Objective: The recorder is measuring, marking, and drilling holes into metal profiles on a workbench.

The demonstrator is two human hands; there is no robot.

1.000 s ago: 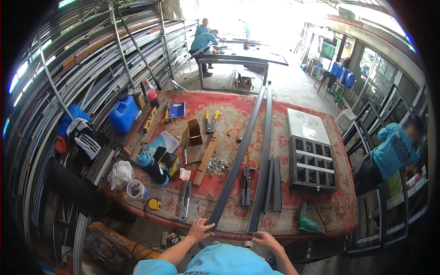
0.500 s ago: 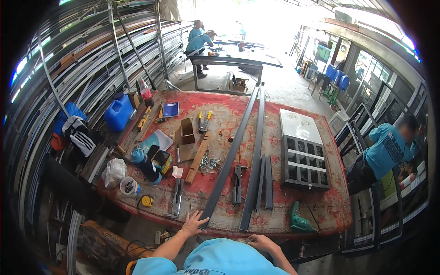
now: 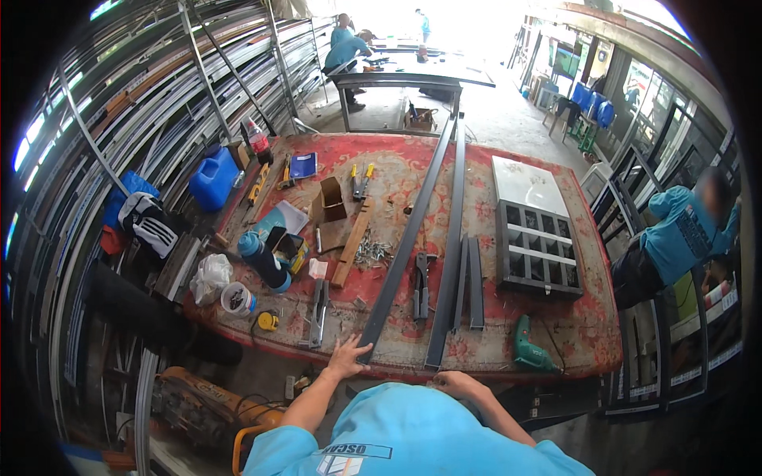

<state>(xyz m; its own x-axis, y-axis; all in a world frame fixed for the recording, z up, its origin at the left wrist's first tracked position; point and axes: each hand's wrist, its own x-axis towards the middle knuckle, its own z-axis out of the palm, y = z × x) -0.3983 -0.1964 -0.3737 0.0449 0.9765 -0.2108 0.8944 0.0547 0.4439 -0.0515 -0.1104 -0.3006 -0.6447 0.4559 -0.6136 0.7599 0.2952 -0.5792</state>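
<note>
Two long dark metal bars run lengthwise over the carpeted table [image 3: 349, 159]. My left hand [image 3: 347, 356] has its fingers spread, the fingertips at the near end of the left bar [image 3: 401, 258]. Close to the table's front edge is my right hand [image 3: 459, 384], a little below the near end of the right bar [image 3: 449, 270]. Its fingers are bent and partly hidden, so a grip cannot be made out. Between the bars lies a dark hand riveter [image 3: 421, 289]. Two short dark bars [image 3: 475, 282] lie just right of the long ones. A grey-handled tool [image 3: 319, 313] rests left of my left hand.
A green drill [image 3: 529, 347] and a dark gridded frame [image 3: 540, 246] occupy the right side. Leftward are a tape measure [image 3: 268, 320], a blue bottle [image 3: 264, 262], a wood strip [image 3: 354, 242] and loose rivets [image 3: 373, 253]. A co-worker [image 3: 683, 234] stands at the right.
The whole view has shifted, so the table sits higher and slightly further right in the picture. Both hands keep nearly the same places at the table's front edge.
</note>
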